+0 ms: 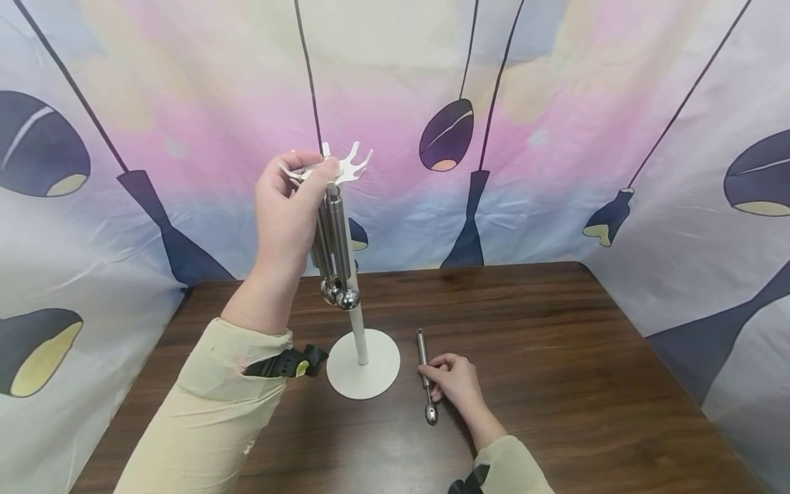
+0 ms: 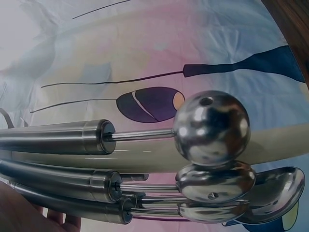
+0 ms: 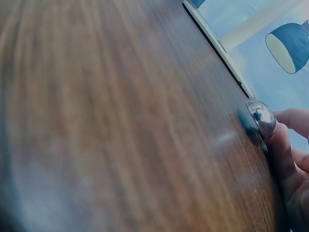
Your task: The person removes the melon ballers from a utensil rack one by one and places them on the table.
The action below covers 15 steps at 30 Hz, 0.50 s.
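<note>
A white stand (image 1: 362,343) with a round base and a crown of hooks (image 1: 354,168) on top stands on the table. My left hand (image 1: 286,213) grips the crown by its left side, thumb on top. Several metal melon ballers (image 1: 336,233) hang below it; their round and oval bowls (image 2: 212,128) crowd together in the left wrist view. To the right of the base, my right hand (image 1: 457,381) pinches the handle of another melon baller (image 1: 422,350). Its small bowl (image 3: 261,117) points toward me, at or just above the table; contact is hard to tell.
The brown wooden table (image 1: 524,329) reaches back to a patterned cloth (image 1: 395,82), which hangs behind and on both sides. A black strap (image 1: 286,363) sits on the left sleeve. In the right wrist view, the stand's base (image 3: 217,43) shows edge-on.
</note>
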Each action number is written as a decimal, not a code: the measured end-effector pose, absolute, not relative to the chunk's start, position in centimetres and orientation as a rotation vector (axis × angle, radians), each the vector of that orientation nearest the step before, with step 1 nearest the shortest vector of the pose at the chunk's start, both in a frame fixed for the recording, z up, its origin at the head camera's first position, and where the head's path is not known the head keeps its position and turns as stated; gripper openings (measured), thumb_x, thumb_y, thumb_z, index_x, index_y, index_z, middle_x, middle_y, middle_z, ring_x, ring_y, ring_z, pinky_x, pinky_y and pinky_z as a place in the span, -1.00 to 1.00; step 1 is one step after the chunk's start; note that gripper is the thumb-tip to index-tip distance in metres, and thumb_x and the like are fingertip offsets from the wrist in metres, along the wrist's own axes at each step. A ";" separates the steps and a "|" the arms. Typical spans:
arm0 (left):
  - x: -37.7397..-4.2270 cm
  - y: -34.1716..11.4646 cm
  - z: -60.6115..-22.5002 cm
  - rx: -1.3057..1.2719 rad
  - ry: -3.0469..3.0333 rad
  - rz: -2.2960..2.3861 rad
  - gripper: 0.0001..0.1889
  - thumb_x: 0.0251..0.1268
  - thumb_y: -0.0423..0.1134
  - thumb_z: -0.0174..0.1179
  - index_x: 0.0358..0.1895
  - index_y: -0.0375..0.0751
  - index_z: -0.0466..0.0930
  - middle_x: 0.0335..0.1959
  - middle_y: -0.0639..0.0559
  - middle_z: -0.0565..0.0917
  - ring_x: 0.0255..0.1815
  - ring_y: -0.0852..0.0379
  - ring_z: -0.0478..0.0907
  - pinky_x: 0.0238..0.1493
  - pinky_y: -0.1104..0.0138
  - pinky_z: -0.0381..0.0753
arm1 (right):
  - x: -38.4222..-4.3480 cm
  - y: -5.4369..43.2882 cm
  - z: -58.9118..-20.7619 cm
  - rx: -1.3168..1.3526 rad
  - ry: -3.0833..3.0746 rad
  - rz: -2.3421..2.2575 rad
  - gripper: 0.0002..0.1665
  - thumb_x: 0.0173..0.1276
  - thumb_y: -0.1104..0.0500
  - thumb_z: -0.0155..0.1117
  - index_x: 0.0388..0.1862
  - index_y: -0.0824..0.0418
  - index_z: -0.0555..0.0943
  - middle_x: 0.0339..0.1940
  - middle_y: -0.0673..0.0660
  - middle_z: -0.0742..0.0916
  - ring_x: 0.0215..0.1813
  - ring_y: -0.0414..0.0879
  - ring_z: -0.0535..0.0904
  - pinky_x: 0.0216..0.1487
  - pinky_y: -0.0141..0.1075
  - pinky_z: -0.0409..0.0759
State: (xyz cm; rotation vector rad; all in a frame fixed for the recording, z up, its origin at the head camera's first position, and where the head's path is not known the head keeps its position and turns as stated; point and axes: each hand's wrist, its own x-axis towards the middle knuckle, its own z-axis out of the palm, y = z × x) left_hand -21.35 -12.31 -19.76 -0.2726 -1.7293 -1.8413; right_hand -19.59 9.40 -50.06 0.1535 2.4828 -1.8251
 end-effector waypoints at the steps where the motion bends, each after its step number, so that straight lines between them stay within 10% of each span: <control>1: -21.3 -12.3 -19.8 -0.272 -1.731 -1.844 -0.88 0.24 -0.19 0.26 -0.20 -0.01 0.55 -0.43 0.18 0.53 -0.42 0.23 0.46 -0.33 0.38 0.51 | -19.6 9.4 -50.1 0.154 2.484 -1.822 -0.66 0.18 0.16 0.47 -0.21 0.41 0.64 -0.70 0.01 0.61 -0.79 -0.30 0.49 -0.68 -0.35 0.57; 15: -20.9 -12.1 -19.7 -0.226 -1.723 -1.870 -0.83 0.23 -0.16 0.29 -0.18 -0.06 0.55 -0.39 0.11 0.47 -0.47 0.24 0.50 -0.40 0.40 0.57 | -19.5 9.3 -50.1 0.139 2.479 -1.855 -0.53 0.19 0.14 0.46 -0.05 0.43 0.58 -0.64 0.03 0.61 -0.79 -0.29 0.50 -0.68 -0.33 0.59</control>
